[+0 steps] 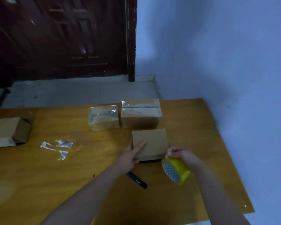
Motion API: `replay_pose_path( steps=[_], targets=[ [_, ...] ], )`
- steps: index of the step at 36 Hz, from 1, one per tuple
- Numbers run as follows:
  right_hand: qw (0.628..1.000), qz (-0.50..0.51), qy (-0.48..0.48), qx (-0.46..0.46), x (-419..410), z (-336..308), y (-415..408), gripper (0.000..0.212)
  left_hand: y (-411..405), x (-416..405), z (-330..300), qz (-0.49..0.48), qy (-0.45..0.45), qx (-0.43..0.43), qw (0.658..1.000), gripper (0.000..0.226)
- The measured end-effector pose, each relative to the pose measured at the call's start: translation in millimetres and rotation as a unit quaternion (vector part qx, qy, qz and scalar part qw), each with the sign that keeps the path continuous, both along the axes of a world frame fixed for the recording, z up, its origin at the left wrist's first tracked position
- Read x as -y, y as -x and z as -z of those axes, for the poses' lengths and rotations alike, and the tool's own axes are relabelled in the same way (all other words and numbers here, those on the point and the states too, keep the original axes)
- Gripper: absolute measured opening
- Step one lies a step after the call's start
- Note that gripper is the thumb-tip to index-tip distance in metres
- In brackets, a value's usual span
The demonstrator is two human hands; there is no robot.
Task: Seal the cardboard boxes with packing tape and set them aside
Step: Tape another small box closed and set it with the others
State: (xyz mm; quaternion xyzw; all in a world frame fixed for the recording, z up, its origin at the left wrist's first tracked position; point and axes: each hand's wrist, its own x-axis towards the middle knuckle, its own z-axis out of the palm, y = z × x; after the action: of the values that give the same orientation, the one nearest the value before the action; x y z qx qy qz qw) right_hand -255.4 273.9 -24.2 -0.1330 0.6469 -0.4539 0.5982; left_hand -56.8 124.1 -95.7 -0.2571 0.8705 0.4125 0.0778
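A small plain cardboard box [151, 144] sits on the yellow-brown table [104, 184] in front of me. My left hand [130, 156] lies against its left side, a straight finger resting on its top. My right hand [180, 154] is at the box's near right corner with fingers curled, holding a yellow roll of packing tape [175, 170] that hangs below it. Behind stand two boxes with shiny tape on top: a smaller taped box [103, 117] and a larger taped box [140, 113].
An open-ended long cardboard box [8, 132] lies at the table's left. Scraps of clear tape [57, 147] stick to the tabletop. A black marker [137, 180] lies below my left wrist. A blue wall [234, 62] borders the table's right; a dark door [63, 38] is behind.
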Motion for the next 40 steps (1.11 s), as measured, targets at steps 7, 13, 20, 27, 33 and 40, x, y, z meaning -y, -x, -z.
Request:
replay_pose_path(
  steps=[7,13,20,27,33,40],
  targets=[
    [0.996,-0.055,0.049,0.044,18.7,-22.4,-5.7,0.01,-46.7,26.2,-21.8,-0.176,-0.133,-0.114,0.969,0.065],
    [0.985,-0.123,0.111,0.057,62.4,-45.8,-34.8,0.009,-94.1,60.3,-50.0,-0.28,-0.207,-0.152,0.925,0.041],
    [0.981,-0.17,0.072,0.056,107.4,-42.7,-90.7,0.006,-154.8,104.3,-77.9,-0.317,-0.211,-0.037,0.924,0.036],
    [0.969,-0.243,-0.046,-0.019,118.1,-30.0,-145.2,0.015,-178.4,117.2,-72.6,-0.215,-0.152,0.152,0.953,0.052],
    [0.969,-0.221,-0.066,-0.089,113.0,-42.7,-165.2,0.016,-184.9,126.5,-71.8,-0.151,-0.124,0.207,0.959,0.059],
    [0.964,-0.203,-0.002,-0.173,112.0,-83.5,-165.2,0.009,-168.4,125.5,-114.0,-0.136,-0.01,0.043,0.99,0.045]
  ],
)
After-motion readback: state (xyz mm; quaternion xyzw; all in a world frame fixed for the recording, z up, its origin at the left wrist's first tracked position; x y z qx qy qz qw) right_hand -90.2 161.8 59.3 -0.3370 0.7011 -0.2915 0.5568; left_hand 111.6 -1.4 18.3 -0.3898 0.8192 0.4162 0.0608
